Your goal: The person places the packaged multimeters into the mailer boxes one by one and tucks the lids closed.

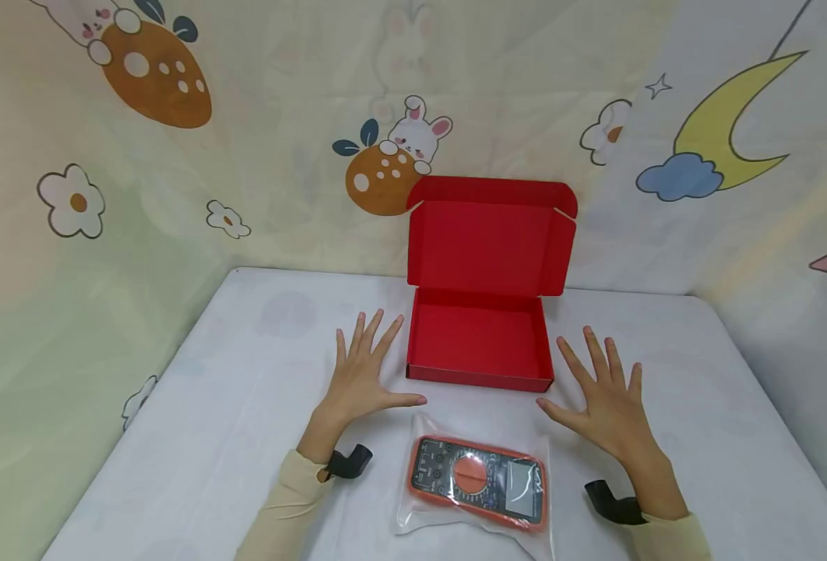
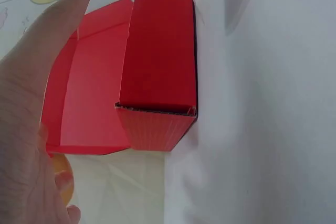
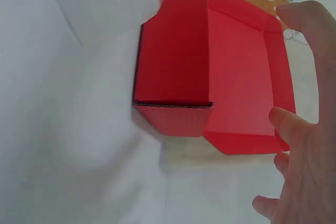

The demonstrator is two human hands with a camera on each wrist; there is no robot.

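A red cardboard box [image 1: 480, 335] stands on the white table with its lid raised at the back; nothing shows inside it. In front of it lies an orange and black multimeter [image 1: 478, 481] in a clear plastic bag [image 1: 420, 518], dial and screen facing up. To the box's left, my left hand [image 1: 360, 378] is held with fingers spread, touching nothing. My right hand [image 1: 610, 405] mirrors it on the right, fingers spread and holding nothing. Both wrist views show the box's front wall [image 2: 160, 51] and a nearby thumb [image 3: 304, 17].
A white cloth covers the table [image 1: 245, 374]. Behind and beside it hangs a pale curtain [image 1: 280, 62] printed with rabbits, flowers and a moon. Each wrist carries a black curved piece, one on the left [image 1: 350, 462] and one on the right [image 1: 613, 505].
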